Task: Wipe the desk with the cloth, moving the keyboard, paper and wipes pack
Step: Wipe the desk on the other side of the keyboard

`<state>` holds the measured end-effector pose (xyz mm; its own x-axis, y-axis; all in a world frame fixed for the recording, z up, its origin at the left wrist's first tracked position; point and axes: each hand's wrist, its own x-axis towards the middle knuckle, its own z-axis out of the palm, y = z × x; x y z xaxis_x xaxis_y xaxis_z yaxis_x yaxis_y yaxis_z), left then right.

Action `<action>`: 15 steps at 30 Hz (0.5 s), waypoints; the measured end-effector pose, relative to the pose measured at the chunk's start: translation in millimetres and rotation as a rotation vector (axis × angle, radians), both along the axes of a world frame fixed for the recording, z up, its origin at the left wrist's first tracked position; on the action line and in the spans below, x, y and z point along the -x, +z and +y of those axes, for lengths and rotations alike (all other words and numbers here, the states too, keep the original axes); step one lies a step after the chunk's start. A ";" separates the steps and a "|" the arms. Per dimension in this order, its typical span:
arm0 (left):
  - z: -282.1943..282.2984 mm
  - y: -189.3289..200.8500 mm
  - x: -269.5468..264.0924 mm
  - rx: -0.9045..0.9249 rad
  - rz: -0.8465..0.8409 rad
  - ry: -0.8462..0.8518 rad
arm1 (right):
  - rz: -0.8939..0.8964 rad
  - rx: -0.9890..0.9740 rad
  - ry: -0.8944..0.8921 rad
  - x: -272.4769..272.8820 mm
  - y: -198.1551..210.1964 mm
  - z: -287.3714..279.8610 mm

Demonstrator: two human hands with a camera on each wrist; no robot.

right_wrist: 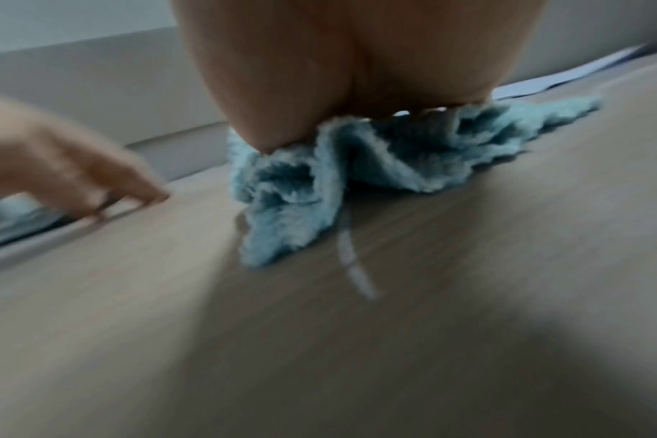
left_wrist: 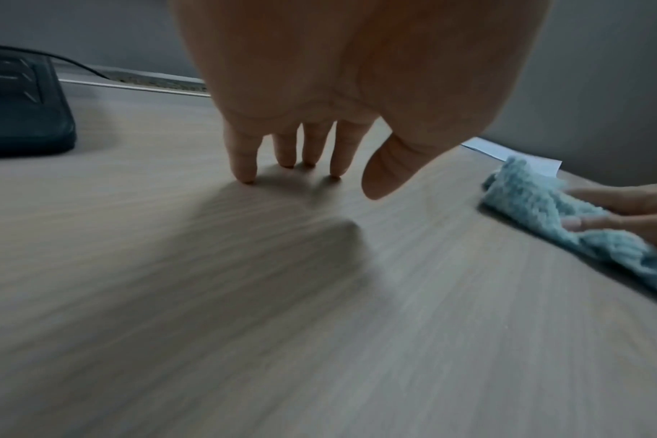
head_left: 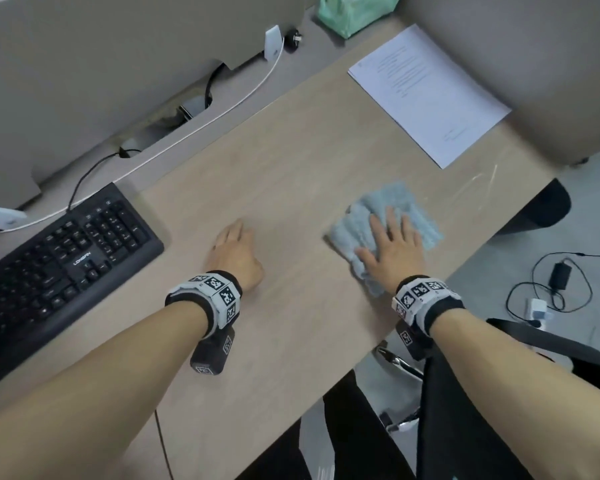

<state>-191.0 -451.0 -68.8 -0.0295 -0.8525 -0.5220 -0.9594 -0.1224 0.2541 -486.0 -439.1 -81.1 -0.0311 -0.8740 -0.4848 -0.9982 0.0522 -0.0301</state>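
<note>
Right, fingers first: your right hand (head_left: pixel 392 251) has its fingers (head_left: pixel 390 221) straight and spread, pressed flat on the cloth (head_left: pixel 400 202), not curled round it. The cloth is light blue, rumpled, lying on the desk (head_left: pixel 291 161) near the front edge on your right; the right wrist view shows it bunched up under the palm. Your left hand (head_left: pixel 236 258) holds nothing: fingertips (left_wrist: pixel 246 174) down on bare desk, fingers loosely bent and close together, thumb off the surface. The two hands are apart, with bare wood between them. The keyboard (head_left: pixel 49 265), black and corded, sits at the left, just beside your left forearm and not touching the hand. The paper (head_left: pixel 430 91), a printed sheet, lies at the far right of the desk against the partition (head_left: pixel 551 64), beyond the cloth. The wipes pack (head_left: pixel 354 12), green, stands at the far edge, just past the paper's top corner. Both wrist views are motion-blurred.
</note>
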 end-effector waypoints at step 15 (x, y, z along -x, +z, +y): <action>40.0 -1.1 23.0 0.005 -0.054 0.003 | 0.003 -0.057 0.059 5.7 0.8 60.5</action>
